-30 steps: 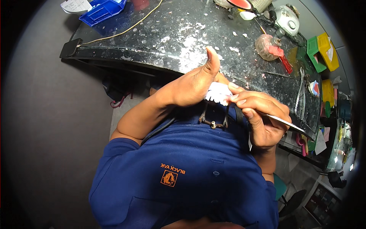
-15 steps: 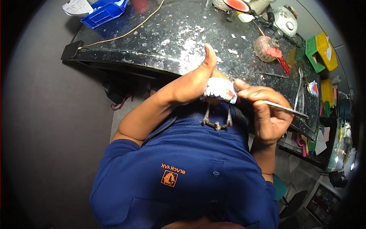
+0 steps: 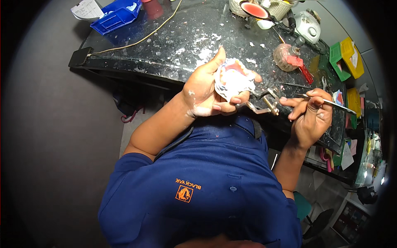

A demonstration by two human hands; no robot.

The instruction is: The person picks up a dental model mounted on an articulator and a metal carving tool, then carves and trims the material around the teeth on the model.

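Note:
My left hand point(image 3: 202, 89), palm turned up and speckled white, grips a white plaster dental model point(image 3: 232, 85) with pink material in its arch. A metal hinged articulator point(image 3: 270, 106) juts out from under the model to the right. My right hand point(image 3: 312, 118) is closed on a slim metal hand tool point(image 3: 341, 107), held sideways a little apart from the model, with some fingers bent toward the articulator.
The dark, debris-spattered bench point(image 3: 165, 49) holds a blue bin point(image 3: 115, 18), a pink-stained jar point(image 3: 284, 58), a red-handled tool point(image 3: 306, 75), a white machine point(image 3: 307, 29) and another model point(image 3: 338, 97). Green point(image 3: 338, 62) and yellow bins point(image 3: 351, 56) line the right side.
My left hand has turned palm up, raising the model and showing its arch, with the articulator swung rightward. My right hand has moved right, away from the model, still holding the tool.

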